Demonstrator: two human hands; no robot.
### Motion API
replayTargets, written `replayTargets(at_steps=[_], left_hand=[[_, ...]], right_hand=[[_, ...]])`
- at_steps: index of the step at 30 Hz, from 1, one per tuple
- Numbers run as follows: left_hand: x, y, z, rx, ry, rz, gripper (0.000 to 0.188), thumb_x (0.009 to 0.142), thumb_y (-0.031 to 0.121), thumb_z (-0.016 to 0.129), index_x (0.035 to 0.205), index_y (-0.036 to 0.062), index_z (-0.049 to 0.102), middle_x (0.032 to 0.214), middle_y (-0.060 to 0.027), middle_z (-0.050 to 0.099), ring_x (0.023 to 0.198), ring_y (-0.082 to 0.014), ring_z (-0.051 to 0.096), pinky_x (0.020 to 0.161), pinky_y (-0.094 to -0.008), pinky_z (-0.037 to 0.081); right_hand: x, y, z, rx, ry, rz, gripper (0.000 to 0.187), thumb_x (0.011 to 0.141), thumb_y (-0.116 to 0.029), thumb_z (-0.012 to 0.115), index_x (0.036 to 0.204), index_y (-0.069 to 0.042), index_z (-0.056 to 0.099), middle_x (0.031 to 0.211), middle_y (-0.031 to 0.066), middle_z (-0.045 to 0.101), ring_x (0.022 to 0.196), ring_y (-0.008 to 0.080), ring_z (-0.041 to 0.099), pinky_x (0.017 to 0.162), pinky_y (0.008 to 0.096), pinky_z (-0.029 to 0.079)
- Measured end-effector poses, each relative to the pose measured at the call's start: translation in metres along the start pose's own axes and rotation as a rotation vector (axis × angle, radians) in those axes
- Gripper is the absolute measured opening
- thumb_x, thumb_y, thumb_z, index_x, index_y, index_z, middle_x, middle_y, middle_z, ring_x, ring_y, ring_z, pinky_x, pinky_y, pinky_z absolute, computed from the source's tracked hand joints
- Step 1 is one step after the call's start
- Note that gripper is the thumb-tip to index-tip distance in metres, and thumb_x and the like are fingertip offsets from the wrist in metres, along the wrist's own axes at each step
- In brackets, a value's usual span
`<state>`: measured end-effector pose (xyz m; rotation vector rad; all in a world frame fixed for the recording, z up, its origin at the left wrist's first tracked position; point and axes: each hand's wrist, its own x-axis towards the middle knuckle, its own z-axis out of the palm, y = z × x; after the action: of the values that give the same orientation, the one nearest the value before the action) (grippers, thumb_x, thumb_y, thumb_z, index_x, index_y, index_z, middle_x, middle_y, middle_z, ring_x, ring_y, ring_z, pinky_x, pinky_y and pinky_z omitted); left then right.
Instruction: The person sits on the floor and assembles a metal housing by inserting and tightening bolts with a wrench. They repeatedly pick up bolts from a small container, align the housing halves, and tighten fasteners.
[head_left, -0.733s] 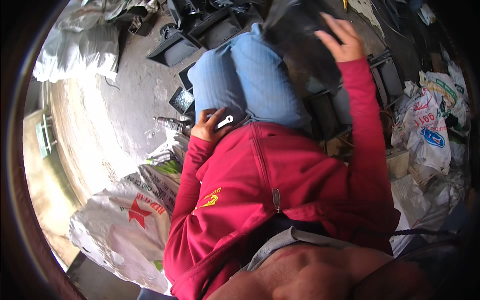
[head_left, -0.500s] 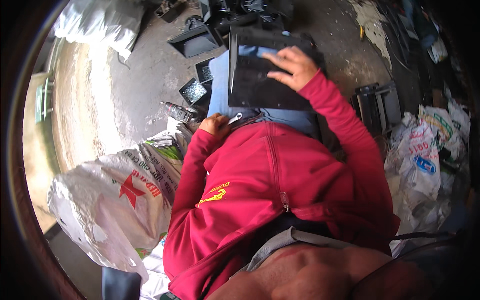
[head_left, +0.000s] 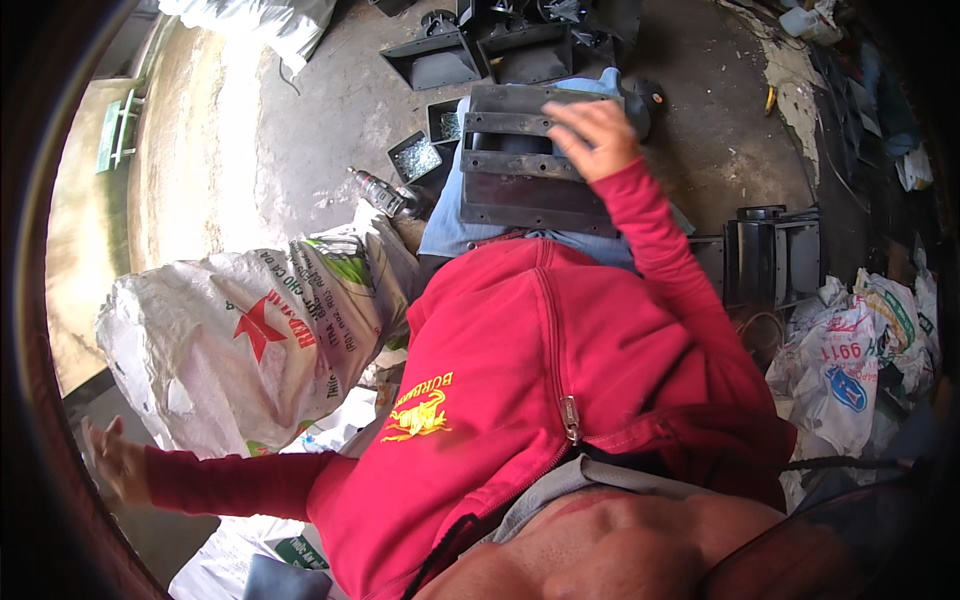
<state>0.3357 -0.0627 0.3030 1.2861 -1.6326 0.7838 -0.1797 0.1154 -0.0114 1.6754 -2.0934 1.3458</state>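
Observation:
A black rectangular frame with crossbars and small holes (head_left: 535, 165) lies across my lap on blue jeans. My right hand (head_left: 597, 140) is over its upper right part, fingers stretched out and apart, seemingly touching it and not wrapped round it. Far out to the left, my left hand (head_left: 118, 462) hangs beyond a big white sack (head_left: 220, 345), its fingers apart and slightly blurred. I see nothing in it.
Left of my lap stand two small black trays of shiny metal pieces (head_left: 415, 158), beside a power drill (head_left: 378, 192). Black housings (head_left: 435, 62) lie ahead on the floor (head_left: 340, 110). More black parts (head_left: 770, 255) and plastic bags (head_left: 830, 360) are at the right.
My left hand has swung from my lap out to the far left; the silver wrench-like tool beside it is out of sight. The black frame now shows its crossbars instead of a smooth face.

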Motion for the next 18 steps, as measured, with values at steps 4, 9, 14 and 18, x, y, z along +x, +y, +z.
replayTargets(at_steps=[4, 9, 14, 18], left_hand=[[-0.026, -0.078, 0.024, 0.305, -0.262, -0.164, 0.025, 0.097, 0.013, 0.051, 0.107, 0.0040, 0.072, 0.081, -0.0062, 0.074, 0.073, -0.0106, 0.066, 0.065, -0.0252, 0.051], [-0.120, -0.164, 0.058, 0.471, -0.610, -0.376, 0.025, 0.096, 0.016, 0.052, 0.106, 0.0037, 0.072, 0.081, -0.0067, 0.073, 0.073, -0.0115, 0.066, 0.065, -0.0260, 0.051], [-0.142, -0.137, 0.124, 0.427, -0.702, -0.389, 0.026, 0.095, 0.018, 0.054, 0.105, 0.0033, 0.072, 0.081, -0.0072, 0.073, 0.073, -0.0124, 0.067, 0.066, -0.0269, 0.051], [-0.138, -0.127, 0.097, 0.466, -0.703, -0.476, 0.027, 0.094, 0.020, 0.055, 0.105, 0.0031, 0.072, 0.081, -0.0076, 0.073, 0.073, -0.0131, 0.067, 0.066, -0.0276, 0.051]], right_hand=[[-0.004, 0.053, -0.032, 0.052, 0.193, 0.257, 0.023, 0.086, -0.022, 0.071, 0.108, -0.014, 0.073, 0.097, 0.0043, 0.071, 0.089, 0.0208, 0.064, 0.080, 0.0319, 0.050], [-0.021, 0.065, -0.034, 0.290, 0.166, 0.425, 0.022, 0.089, -0.010, 0.068, 0.111, -0.009, 0.072, 0.095, 0.0052, 0.071, 0.086, 0.0130, 0.067, 0.075, 0.0258, 0.052], [-0.029, 0.083, -0.039, 0.220, 0.190, 0.364, 0.021, 0.093, -0.008, 0.064, 0.112, -0.002, 0.071, 0.106, 0.0104, 0.071, 0.096, 0.0158, 0.066, 0.083, 0.0276, 0.053], [-0.039, 0.087, -0.046, 0.052, 0.107, 0.333, 0.024, 0.094, -0.019, 0.065, 0.115, -0.008, 0.071, 0.106, 0.0078, 0.070, 0.090, 0.0158, 0.065, 0.069, 0.0281, 0.050]])
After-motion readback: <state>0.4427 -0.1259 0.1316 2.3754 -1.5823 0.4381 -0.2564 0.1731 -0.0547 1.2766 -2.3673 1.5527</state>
